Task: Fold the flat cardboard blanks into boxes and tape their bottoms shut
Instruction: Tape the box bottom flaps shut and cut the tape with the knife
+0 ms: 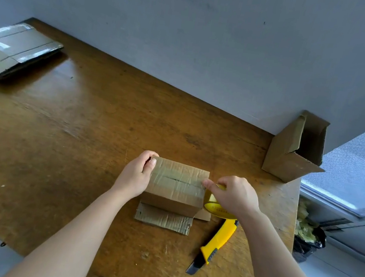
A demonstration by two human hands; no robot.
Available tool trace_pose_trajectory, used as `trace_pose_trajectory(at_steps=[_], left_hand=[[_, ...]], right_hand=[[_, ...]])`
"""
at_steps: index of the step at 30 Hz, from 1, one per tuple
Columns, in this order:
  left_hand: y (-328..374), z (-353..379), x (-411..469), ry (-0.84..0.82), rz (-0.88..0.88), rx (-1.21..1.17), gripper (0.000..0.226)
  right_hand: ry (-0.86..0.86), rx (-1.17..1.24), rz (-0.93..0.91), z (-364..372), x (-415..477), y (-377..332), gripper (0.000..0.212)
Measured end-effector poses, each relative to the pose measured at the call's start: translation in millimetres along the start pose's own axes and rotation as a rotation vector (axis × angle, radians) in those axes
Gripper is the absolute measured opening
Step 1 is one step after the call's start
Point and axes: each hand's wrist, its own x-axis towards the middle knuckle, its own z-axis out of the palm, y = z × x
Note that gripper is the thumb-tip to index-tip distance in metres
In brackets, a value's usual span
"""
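L hand (134,175) grips box (175,186) | R hand (237,195) w/ tape roll (213,204)

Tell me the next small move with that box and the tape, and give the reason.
Probably pick up the yellow knife and cut the tape. Tape already covers the seam across the box, the left hand steadies its far end, and the right hand holds the tape roll at the near edge, apparently uncut. The knife lies just beside that hand.
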Motion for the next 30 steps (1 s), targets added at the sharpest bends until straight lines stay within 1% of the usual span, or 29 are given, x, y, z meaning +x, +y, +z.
trace_pose_trajectory(at_steps=[2, 3, 5, 6, 7, 9, 10, 11, 12, 13, 15, 18, 20, 22, 24, 26, 28, 30], left_hand=[[1, -1, 1, -0.046, -0.022, -0.020, 0.039], [3, -2, 0, -0.080, -0.026, -0.014, 0.048], [9, -4, 1, -0.112, -0.039, 0.056, 0.063], [13, -6, 1, -0.092, -0.045, 0.126, 0.066], [17, -7, 0, -0.029, -0.023, 0.247, 0.066], [28, -5, -8, 0.165, 0.111, 0.565, 0.059], [36, 1, -16, 0.233, 0.204, 0.666, 0.052], [45, 11, -25, 0.239, 0.283, 0.687, 0.048], [52, 24, -34, 0.187, 0.344, 0.681, 0.048], [57, 39, -44, 0.105, 0.375, 0.670, 0.053], [60, 58, -57, -0.021, 0.398, 0.719, 0.066], [49, 49, -48, -0.106, 0.450, 0.781, 0.073], [40, 34, -40, -0.121, 0.479, 0.778, 0.074], [31, 19, -35, -0.106, 0.423, 0.799, 0.071], [25, 6, -29, -0.069, 0.289, 0.804, 0.060], [25, -3, -20, -0.005, 0.159, 0.760, 0.048], [29, -9, -12, 0.050, 0.144, 0.723, 0.044], [29, -12, -4, 0.057, 0.172, 0.706, 0.044]], right_hand=[[-0.008, 0.006, 0.006, 0, 0, -1, 0.066], [-0.018, 0.009, 0.011, 0, 0, -1, 0.065], [-0.040, 0.011, 0.023, 0, 1, -1, 0.061], [-0.052, 0.006, 0.028, -1, 1, -2, 0.059], [-0.063, 0.001, 0.033, -1, 1, -2, 0.061], [-0.072, -0.006, 0.045, -2, 2, -2, 0.064], [-0.071, -0.007, 0.052, -1, 2, -2, 0.064], [-0.067, -0.007, 0.063, 0, 1, -3, 0.063], [-0.060, -0.006, 0.075, 0, 1, -4, 0.062], [-0.056, -0.004, 0.087, 1, 0, -5, 0.060], [-0.048, 0.005, 0.105, 1, -1, -7, 0.055], [-0.060, 0.025, 0.126, 2, -3, -12, 0.063], [-0.083, 0.064, 0.138, 5, -5, -17, 0.065], [-0.122, 0.124, 0.136, 11, -7, -26, 0.061], [-0.200, 0.212, 0.115, 15, -6, -35, 0.051], [-0.288, 0.329, 0.121, 16, -6, -45, 0.041], [-0.359, 0.477, 0.154, 14, -8, -53, 0.034], [-0.411, 0.625, 0.158, 15, -12, -61, 0.026]])
